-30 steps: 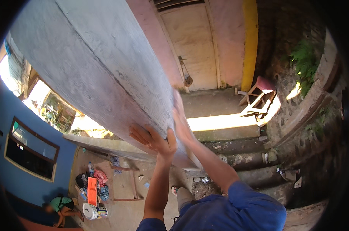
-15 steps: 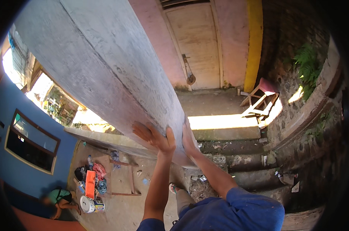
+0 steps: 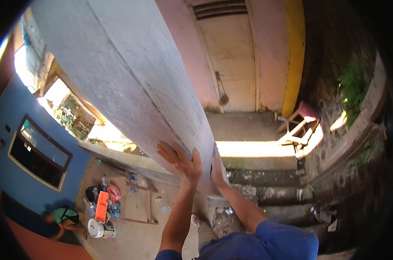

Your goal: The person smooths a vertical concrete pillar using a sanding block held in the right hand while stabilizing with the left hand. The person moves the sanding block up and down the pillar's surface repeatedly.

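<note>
A tall grey-white pillar [image 3: 131, 73] rises in front of me, with a dark line running down its face. Flat against that face rests my left hand [image 3: 182, 163], its fingers stretched out and thumb apart. My right hand [image 3: 217, 168] lies along the pillar's right side, near the edge; its fingers point up and are partly turned from view. Neither hand holds anything. Both palms sit low on the pillar, at about the same height.
Littered stone steps [image 3: 281, 193] lie at the right, below a wooden door [image 3: 231, 56]. A broken wooden chair [image 3: 298, 130] leans there. On the lower left are a white bucket [image 3: 100, 229], an orange object [image 3: 102, 206], a wooden frame [image 3: 151, 207] and a crouching person [image 3: 65, 220].
The whole view has shifted slightly, so the scene sits lower and farther right. Both hands stay on the pillar. The crouching person has bent a little lower.
</note>
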`<state>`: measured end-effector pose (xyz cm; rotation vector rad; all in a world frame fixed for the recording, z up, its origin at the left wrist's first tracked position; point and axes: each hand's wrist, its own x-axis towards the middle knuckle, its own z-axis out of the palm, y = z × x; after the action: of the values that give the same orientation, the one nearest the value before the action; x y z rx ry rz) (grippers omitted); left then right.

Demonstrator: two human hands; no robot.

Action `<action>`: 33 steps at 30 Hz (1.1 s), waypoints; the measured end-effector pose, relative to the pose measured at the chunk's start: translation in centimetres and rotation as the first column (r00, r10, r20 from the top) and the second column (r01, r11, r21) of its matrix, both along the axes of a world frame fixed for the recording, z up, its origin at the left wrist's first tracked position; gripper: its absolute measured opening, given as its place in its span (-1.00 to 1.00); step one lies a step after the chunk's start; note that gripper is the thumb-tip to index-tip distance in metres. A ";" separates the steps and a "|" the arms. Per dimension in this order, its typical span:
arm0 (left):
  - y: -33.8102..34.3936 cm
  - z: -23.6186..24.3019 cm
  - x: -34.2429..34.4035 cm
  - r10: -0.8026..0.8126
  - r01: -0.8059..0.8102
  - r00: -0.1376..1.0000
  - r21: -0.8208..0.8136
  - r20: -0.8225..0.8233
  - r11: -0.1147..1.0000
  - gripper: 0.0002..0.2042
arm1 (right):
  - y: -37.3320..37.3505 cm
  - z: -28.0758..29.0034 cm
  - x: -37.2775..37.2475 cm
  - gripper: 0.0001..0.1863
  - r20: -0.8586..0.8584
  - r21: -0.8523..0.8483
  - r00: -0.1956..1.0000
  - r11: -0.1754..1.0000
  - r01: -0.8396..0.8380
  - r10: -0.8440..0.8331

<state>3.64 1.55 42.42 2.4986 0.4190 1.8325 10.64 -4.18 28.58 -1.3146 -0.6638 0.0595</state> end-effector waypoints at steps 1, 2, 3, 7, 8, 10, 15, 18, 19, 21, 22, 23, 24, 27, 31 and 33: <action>0.3 0.8 0.3 0.005 -0.006 1.000 0.033 0.028 0.999 -0.19 | 0.0 0.8 -0.1 -0.32 0.039 -0.008 0.999 1.000 0.005 -0.005; 0.5 1.6 0.1 0.021 -0.024 0.999 0.063 0.050 0.998 -0.20 | -0.2 3.0 0.3 -0.32 0.135 -0.011 0.991 1.000 -0.025 0.026; 0.9 2.7 0.2 0.030 -0.037 0.997 0.091 0.070 0.995 -0.21 | -0.4 7.5 1.3 -0.32 0.271 -0.027 0.961 0.998 -0.055 0.060; 0.5 12.0 1.2 0.033 -0.053 0.991 0.154 0.126 0.987 -0.27 | 3.1 24.8 7.3 -0.27 0.673 0.239 0.739 0.950 -0.201 -0.013; 0.1 14.4 1.5 0.036 -0.057 0.991 0.165 0.127 0.985 -0.27 | 3.3 30.9 8.5 -0.26 0.736 0.287 0.671 0.939 -0.191 -0.088; 0.0 18.2 1.4 0.061 -0.090 0.987 0.194 0.147 0.977 -0.27 | 4.2 43.1 9.0 -0.30 0.832 0.366 0.509 0.909 -0.200 -0.223; -0.4 25.8 1.9 0.024 -0.082 0.978 0.274 0.208 0.958 -0.29 | 3.3 54.4 8.1 -0.31 0.769 0.426 0.607 0.869 -0.253 -0.200; 0.9 28.7 1.1 -0.022 -0.043 0.977 0.294 0.214 0.955 -0.30 | 4.6 51.3 7.8 -0.31 0.759 0.409 0.636 0.863 -0.297 -0.141; 1.1 28.9 0.6 -0.001 -0.064 0.975 0.284 0.223 0.957 -0.31 | 5.1 46.3 7.7 -0.31 0.767 0.394 0.629 0.867 -0.304 -0.128; 1.4 29.4 0.9 0.005 -0.078 0.966 0.271 0.258 0.959 -0.32 | 3.0 37.2 5.9 -0.31 0.783 0.314 0.614 0.915 -0.255 -0.097; 1.0 29.6 1.2 -0.026 -0.045 0.966 0.265 0.258 0.963 -0.32 | 1.2 33.0 5.3 -0.31 0.794 0.274 0.600 0.938 -0.211 -0.097; 0.4 29.3 1.6 -0.055 -0.013 0.965 0.260 0.255 0.966 -0.32 | 1.8 30.1 5.9 -0.32 0.766 0.346 0.637 0.890 -0.295 -0.087; 0.4 29.1 1.5 -0.060 -0.004 0.967 0.249 0.248 0.969 -0.33 | 1.9 31.2 5.9 -0.32 0.775 0.338 0.627 0.890 -0.305 -0.079; 1.1 28.8 0.6 -0.051 -0.008 0.970 0.239 0.237 0.971 -0.34 | 0.9 40.7 4.6 -0.31 0.863 0.226 0.492 0.958 -0.174 -0.114; 0.3 28.7 1.7 -0.080 0.024 0.969 0.235 0.232 0.972 -0.33 | 2.7 61.9 5.7 -0.32 0.831 0.412 0.517 0.851 -0.324 -0.205; 0.4 28.6 1.9 -0.104 0.047 0.968 0.243 0.230 0.969 -0.34 | 2.8 64.3 6.0 -0.32 0.810 0.418 0.555 0.852 -0.314 -0.192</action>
<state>5.57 1.91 70.99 2.3404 0.1002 2.2372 16.69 -1.42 92.90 -0.6970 -1.4409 -0.7159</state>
